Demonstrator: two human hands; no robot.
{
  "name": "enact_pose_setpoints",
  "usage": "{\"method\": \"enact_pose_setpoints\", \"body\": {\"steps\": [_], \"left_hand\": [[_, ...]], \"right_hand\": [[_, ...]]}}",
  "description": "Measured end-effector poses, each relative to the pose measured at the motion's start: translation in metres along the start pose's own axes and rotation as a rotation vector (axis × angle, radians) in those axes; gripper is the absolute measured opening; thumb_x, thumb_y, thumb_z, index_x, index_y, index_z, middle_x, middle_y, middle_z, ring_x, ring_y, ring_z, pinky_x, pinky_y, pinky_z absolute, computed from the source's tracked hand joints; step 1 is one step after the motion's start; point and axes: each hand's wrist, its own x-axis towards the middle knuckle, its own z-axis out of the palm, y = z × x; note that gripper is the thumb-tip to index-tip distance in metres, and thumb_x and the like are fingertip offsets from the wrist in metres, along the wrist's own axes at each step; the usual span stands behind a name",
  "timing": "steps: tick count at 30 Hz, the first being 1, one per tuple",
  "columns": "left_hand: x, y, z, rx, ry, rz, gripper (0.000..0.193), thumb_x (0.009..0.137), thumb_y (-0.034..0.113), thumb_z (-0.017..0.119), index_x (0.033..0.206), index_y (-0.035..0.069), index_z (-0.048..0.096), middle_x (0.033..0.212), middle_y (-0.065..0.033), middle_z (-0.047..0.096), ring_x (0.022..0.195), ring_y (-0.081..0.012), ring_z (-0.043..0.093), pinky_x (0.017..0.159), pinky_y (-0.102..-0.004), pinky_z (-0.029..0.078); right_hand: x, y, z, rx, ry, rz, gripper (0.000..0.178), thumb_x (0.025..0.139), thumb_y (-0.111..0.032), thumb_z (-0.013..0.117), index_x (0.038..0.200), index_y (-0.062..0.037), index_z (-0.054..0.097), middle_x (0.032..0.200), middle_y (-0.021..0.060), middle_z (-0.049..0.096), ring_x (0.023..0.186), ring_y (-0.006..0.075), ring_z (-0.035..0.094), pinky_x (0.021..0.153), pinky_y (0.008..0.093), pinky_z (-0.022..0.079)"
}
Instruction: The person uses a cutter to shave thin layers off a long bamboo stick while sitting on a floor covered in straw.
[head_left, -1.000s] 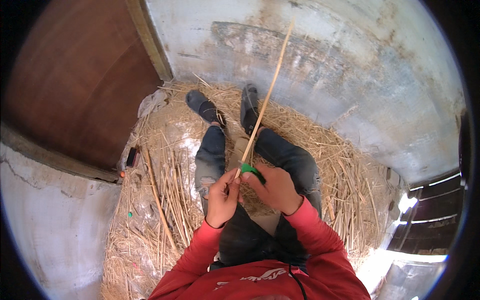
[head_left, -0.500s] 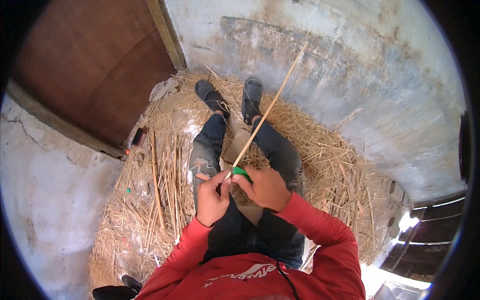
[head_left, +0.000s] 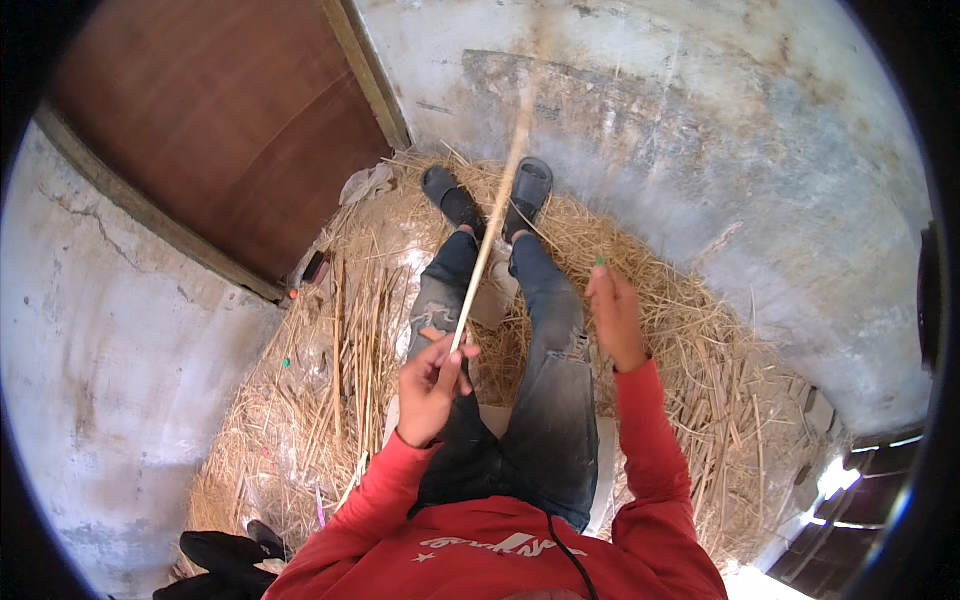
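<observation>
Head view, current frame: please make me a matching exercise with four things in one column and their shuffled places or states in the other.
Column one
1. left hand
2. right hand
3. brown panel
4. right slipper

Column two
A. dark grey, worn on a foot
B. gripping a pale stick near its lower end
C. in the picture's upper left
D. apart from the stick, holding a green item

Right pairs: 1-B, 2-D, 3-C, 4-A
</observation>
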Motion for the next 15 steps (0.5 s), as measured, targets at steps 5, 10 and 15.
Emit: {"method": "enact_pose_setpoints", "body": {"steps": [5,10,15], "left_hand": [[0.011,-0.008,0.035,-0.443,0.028,0.113,0.034,0.108,0.017,0.055,0.138,0.002,0.055,0.129,-0.0129,0.07,0.103,-0.0115,0.064,0.09,-0.0276,0.049],[-0.001,-0.017,0.03,-0.573,-0.066,0.16,0.029,0.109,0.008,0.048,0.137,0.002,0.049,0.141,-0.0166,0.062,0.116,-0.0164,0.063,0.102,-0.0276,0.046],[-0.004,0.007,0.001,0.273,0.47,0.734,0.041,0.102,0.007,0.059,0.141,0.002,0.048,0.136,-0.0148,0.065,0.124,-0.0225,0.059,0.115,-0.0397,0.035]], "right_hand": [[-0.061,-0.06,0.047,0.162,-0.238,-0.144,0.023,0.097,-0.025,0.071,0.091,-0.0033,0.066,0.072,-0.0019,0.055,0.066,0.0075,0.05,0.061,0.0271,0.039],[-0.11,-0.07,0.074,0.054,-0.422,-0.212,0.017,0.094,-0.017,0.071,0.096,-0.0008,0.066,0.07,0.0115,0.061,0.062,0.021,0.057,0.059,0.0362,0.045],[-0.125,-0.062,0.078,-0.283,-0.284,-0.303,0.015,0.095,-0.016,0.069,0.096,-0.0013,0.065,0.073,0.0206,0.063,0.064,0.041,0.062,0.058,0.0438,0.047]]}}
